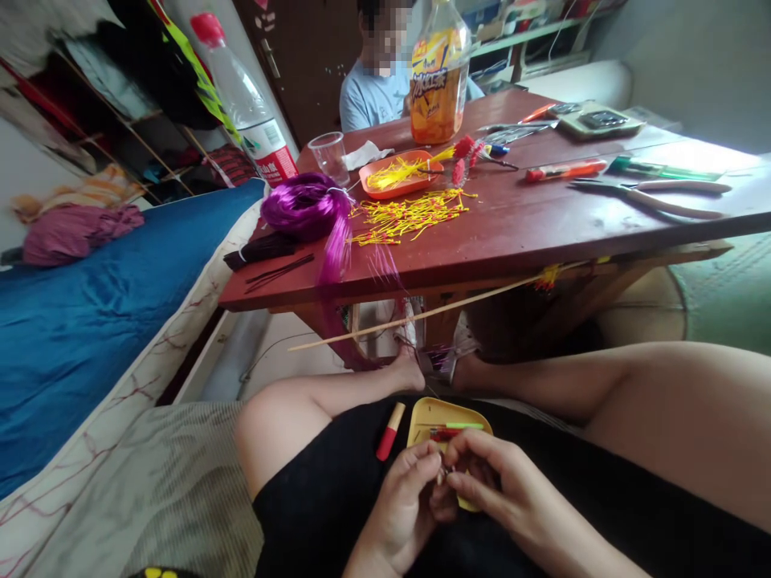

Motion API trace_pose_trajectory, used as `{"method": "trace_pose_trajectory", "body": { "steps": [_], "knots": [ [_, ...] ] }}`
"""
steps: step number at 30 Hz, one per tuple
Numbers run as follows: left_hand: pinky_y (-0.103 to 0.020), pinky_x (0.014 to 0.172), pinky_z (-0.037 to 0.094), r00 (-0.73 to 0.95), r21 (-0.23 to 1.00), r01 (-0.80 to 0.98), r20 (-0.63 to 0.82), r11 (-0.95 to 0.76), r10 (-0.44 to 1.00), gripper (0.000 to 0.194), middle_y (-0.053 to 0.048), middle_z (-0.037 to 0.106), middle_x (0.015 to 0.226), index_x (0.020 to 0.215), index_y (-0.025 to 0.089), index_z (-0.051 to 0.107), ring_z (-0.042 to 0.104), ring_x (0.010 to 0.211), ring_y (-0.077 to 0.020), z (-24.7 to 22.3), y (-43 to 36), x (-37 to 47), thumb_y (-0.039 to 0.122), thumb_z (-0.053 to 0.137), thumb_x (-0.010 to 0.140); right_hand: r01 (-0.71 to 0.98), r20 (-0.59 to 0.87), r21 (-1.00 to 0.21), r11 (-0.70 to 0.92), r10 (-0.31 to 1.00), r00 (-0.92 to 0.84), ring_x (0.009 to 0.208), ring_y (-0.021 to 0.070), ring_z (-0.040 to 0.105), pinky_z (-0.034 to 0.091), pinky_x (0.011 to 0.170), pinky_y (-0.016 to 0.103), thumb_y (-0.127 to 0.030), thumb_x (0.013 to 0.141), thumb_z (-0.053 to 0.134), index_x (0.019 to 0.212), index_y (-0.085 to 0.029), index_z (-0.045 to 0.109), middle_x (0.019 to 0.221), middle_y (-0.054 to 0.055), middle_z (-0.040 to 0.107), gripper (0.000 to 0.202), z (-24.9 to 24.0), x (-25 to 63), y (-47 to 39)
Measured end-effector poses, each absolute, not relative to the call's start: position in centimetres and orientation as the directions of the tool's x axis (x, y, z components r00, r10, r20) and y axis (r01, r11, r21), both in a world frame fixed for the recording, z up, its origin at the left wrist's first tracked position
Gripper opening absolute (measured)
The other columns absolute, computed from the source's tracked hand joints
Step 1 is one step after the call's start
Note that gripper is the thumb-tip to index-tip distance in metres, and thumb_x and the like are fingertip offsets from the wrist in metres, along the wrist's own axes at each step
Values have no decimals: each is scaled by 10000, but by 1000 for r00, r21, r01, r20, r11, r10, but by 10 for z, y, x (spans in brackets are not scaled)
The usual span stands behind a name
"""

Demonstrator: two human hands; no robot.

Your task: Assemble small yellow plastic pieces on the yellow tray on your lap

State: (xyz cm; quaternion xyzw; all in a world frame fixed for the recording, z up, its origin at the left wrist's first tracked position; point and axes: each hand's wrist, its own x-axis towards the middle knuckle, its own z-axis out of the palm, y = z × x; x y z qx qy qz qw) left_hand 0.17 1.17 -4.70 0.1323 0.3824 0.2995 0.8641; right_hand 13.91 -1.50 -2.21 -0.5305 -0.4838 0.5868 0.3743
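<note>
My left hand (406, 498) and my right hand (503, 486) meet over my lap, fingertips pinched together around something small that I cannot make out. Beneath them a yellow tray (418, 417) rests on the black cloth over my legs, holding a green stick and a few red pieces. Just left of the tray lies a red tube with a pale cap (390, 432). On the table, a purple fibre bundle (307, 207) hangs over the front edge, beside many yellow stems with red tips (415, 215). More yellow stems fill an orange tray (401, 189).
The reddish table (499, 229) bears pliers (656, 193), a bottle of amber drink (439, 80), a red-capped bottle (246, 112) and a clear cup (329, 152). A thin stick (415, 313) slants below its edge. A person (373, 92) sits behind. A blue bed (120, 305) stands left.
</note>
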Motion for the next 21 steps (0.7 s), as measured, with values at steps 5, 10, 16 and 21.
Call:
{"method": "trace_pose_trajectory", "body": {
  "steps": [5,10,16,21],
  "knots": [
    [-161,416,230,503,496,-402,-582,769,639,269,60,433,470,644,132,595,342,422,-36,-47,10,1,319,784,603,-166,-327,-918,-360,925,-196,571,120,527,416,559,238,-382,755,631,723,-170,461,637,-3,567,274,-29,130,-13],
    [-190,439,289,490,525,-429,-549,735,677,279,48,488,475,654,160,595,407,429,-65,-51,10,6,372,772,614,-338,-317,-877,-341,940,-126,516,119,539,447,535,254,-466,753,618,700,-182,428,579,-10,557,346,-33,124,-15],
    [-215,495,339,456,545,-473,-521,692,721,282,34,528,488,625,174,593,465,468,-91,-61,9,11,386,778,599,-200,-243,-950,-239,970,-4,470,101,487,410,482,230,-594,787,491,677,-193,395,556,-9,505,426,-45,117,-11],
    [-213,462,302,481,521,-483,-514,704,710,295,34,493,458,602,161,567,442,430,-81,-64,14,9,381,762,626,16,-142,-990,-142,990,-5,530,128,541,449,509,240,-581,788,497,702,-194,450,623,14,555,399,-26,137,-9]
  ]
}}
